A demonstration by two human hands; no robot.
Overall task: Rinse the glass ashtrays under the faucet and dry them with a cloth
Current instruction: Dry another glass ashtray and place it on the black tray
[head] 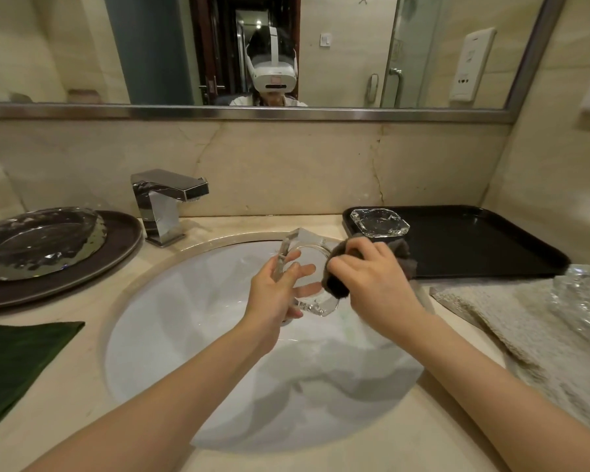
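The ashtray (309, 274) is gripped on edge by the left hand (280, 287) over the sink (218, 369) — the cloth (338, 284), bunched in the right hand (372, 274), is best pressed firmly around the rim.

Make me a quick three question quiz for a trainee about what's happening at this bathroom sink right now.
1. True or false: water is running from the faucet.
2. Which hand presses the dark cloth against the held ashtray? A left hand B right hand
3. Fill in: a second ashtray sits on the black ____.

Key: 1 false; 2 B; 3 tray.
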